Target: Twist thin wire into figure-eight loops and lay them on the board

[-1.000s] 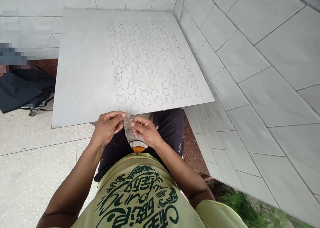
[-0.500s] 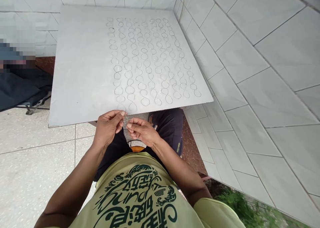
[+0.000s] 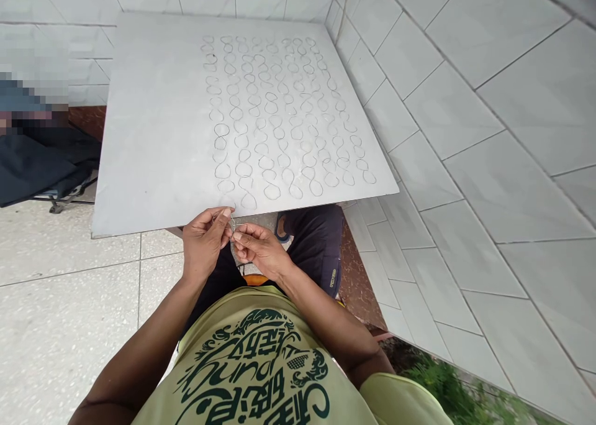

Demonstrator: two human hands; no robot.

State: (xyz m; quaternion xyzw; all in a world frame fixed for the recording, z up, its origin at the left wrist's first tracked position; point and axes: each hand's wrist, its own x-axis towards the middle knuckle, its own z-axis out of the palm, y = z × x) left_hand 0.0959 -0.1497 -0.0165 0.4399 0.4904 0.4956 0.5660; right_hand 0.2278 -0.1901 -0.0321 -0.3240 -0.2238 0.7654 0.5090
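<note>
Just off the near edge of a large white board (image 3: 153, 127), my two hands are close together. My left hand (image 3: 205, 242) pinches a thin wire (image 3: 233, 222) between thumb and index finger. The fingers of my right hand (image 3: 261, 248) are closed on the same fine strand, their tips almost against the left ones. Pale and curved, the wire shows only in the small gap between the hands; the rest is hidden. Rows of thin figure-eight loops (image 3: 271, 103) cover the board's middle and right. Whether they are laid wire or drawn lines, I cannot tell.
White tiled walls (image 3: 465, 133) rise behind the board and along its right side. At the left, a person's dark clothing (image 3: 41, 158) shows beside a metal frame. My legs (image 3: 319, 245) are under the board's near edge. Green plants (image 3: 447, 381) grow at lower right.
My right hand has moved slightly left, closing the gap to my left hand. The wire between them shows a different curve. The view has shifted a little.
</note>
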